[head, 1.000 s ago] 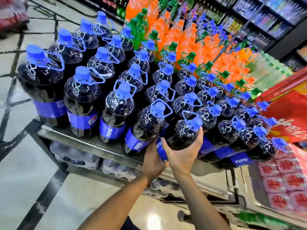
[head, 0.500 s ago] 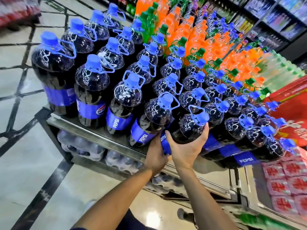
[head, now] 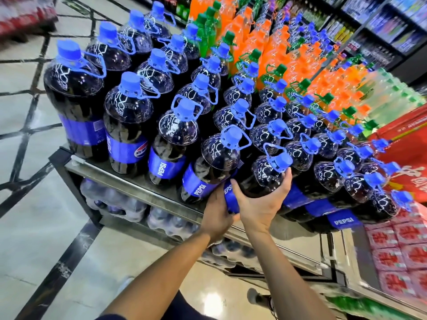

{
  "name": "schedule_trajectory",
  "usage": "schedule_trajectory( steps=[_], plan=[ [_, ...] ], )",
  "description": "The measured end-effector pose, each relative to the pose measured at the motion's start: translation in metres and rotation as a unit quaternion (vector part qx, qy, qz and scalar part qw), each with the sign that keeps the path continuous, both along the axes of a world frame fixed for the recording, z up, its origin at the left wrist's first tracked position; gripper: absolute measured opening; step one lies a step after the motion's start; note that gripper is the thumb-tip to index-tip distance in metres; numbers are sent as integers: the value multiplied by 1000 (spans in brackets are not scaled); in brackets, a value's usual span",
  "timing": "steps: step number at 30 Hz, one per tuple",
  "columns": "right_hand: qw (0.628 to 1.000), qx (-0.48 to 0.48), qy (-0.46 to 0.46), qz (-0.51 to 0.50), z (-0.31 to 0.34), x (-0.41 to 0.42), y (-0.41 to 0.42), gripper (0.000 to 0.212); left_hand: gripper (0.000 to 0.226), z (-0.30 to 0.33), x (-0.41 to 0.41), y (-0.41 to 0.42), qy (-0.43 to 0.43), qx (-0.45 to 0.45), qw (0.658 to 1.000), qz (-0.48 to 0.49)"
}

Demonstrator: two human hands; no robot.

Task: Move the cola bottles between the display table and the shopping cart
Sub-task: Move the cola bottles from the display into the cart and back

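Here both hands grip one cola bottle, its base hidden.

held bottle: clear glossy plastic, embossed web pattern on the shoulder
its cap: matt blue plastic with a loop handle
its label: smooth blue film, under the left hand
table edge left of the hands: brushed metal, dull sheen
packs below it: shiny clear wrap
floor left of the arms: polished glossy stone tile, dark inlaid strips
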State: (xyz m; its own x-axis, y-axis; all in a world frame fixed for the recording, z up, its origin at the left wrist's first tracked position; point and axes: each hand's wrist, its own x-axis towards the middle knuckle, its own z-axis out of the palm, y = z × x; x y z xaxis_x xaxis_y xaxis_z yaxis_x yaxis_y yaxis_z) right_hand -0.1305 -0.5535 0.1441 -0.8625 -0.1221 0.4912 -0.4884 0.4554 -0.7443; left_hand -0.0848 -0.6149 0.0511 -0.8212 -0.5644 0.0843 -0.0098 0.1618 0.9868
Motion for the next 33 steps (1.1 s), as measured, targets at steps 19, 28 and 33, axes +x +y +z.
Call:
schedule_trajectory(
  steps=[19, 28, 33],
  plan=[
    [999, -3, 47, -19, 1, 9, -12, 128, 77, -11, 33, 31, -49, -125, 986, 94],
    [997, 5, 58, -41, 2, 10, -13, 121, 33, 1, 36, 8, -132, -193, 972, 19],
    [996, 22, 79, -18, 5, 14, 0, 115, 17, -8, 31, 5, -118, -188, 974, 29]
  ],
)
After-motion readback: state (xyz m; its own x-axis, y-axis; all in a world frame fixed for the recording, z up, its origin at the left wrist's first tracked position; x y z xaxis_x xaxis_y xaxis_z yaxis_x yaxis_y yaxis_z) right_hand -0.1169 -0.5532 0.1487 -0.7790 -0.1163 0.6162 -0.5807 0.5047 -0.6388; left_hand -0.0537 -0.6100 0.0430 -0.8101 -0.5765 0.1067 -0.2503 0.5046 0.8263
